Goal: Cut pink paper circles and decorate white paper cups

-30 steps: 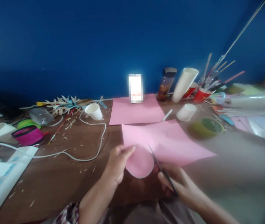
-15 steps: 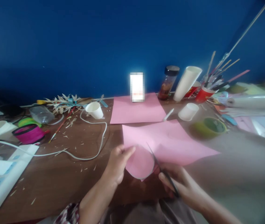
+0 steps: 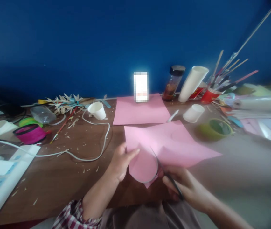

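Observation:
My left hand (image 3: 121, 162) grips the left edge of a sheet of pink paper (image 3: 180, 149), with the thumb on top. A rounded pink part (image 3: 143, 165) with a pale outline sits at the sheet's near left corner. My right hand (image 3: 179, 181) is closed round the dark handles of a pair of scissors (image 3: 172, 183). The blades reach up and left over the paper, along the right side of the rounded part. How far apart the blades stand is too blurred to tell.
Behind lies another pink sheet (image 3: 140, 113) with a bright pixelated rectangle above it. White paper cups (image 3: 97, 110), a tape roll (image 3: 215, 128), a lidded jar (image 3: 173, 83) and red cups of brushes (image 3: 209, 94) stand around. At left are a power strip (image 3: 9, 187) and white cable (image 3: 78, 158).
The scissors and both hands stay almost in place. A pink flap below the rounded part hangs slightly lower and shows more. The whole view has shifted a little.

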Available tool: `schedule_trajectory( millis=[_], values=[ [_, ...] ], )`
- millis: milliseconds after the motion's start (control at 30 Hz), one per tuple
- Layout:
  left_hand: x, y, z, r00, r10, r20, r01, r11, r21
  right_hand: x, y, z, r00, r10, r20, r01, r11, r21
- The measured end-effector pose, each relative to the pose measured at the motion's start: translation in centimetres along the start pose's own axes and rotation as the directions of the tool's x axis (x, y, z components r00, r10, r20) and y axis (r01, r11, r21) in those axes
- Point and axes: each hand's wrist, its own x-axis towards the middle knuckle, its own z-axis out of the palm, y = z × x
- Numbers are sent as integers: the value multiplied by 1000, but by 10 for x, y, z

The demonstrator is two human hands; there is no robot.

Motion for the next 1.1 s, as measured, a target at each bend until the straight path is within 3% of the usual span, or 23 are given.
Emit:
schedule_trajectory(
  millis=[900,1100],
  values=[
    [-1,-5,0,998,52,41,-52,999,-8,3,1,1,1000,4,-18,-4,999,38],
    [0,-4,0,997,52,60,-51,999,-3,2,1,0,1000,5,-21,-6,1000,-20]
  ],
)
